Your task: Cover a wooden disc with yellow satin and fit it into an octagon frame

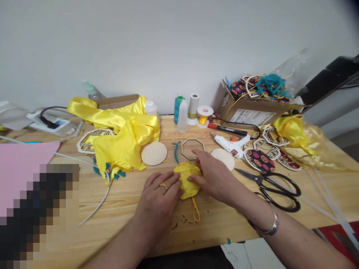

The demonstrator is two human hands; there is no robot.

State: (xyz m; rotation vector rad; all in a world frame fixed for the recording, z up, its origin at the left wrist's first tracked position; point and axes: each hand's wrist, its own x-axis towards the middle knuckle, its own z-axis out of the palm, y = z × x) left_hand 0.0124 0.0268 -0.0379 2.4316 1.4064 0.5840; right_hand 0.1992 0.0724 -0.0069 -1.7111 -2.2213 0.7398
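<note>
A round yellow satin-covered disc (187, 180) lies on the wooden table in front of me, with a yellow cord loop (196, 210) at its near edge. My left hand (162, 194), a ring on one finger, lies with its fingers flat over the disc's left edge. On the other side, my right hand (211, 173) touches the disc with the thumb, its index finger stretched out and apart. Just beyond are a thin wooden octagon frame (193, 139) and a teal strip (176, 152). Pale round discs lie to the left (154, 153) and right (224, 158).
Black-handled scissors (265, 183) and a white glue gun (228, 144) lie right, near patterned ornaments (259, 160). Yellow satin (120, 149) is heaped left. Bottles (183, 116) and thread spools (205, 114) stand behind, beside a filled cardboard box (249, 110).
</note>
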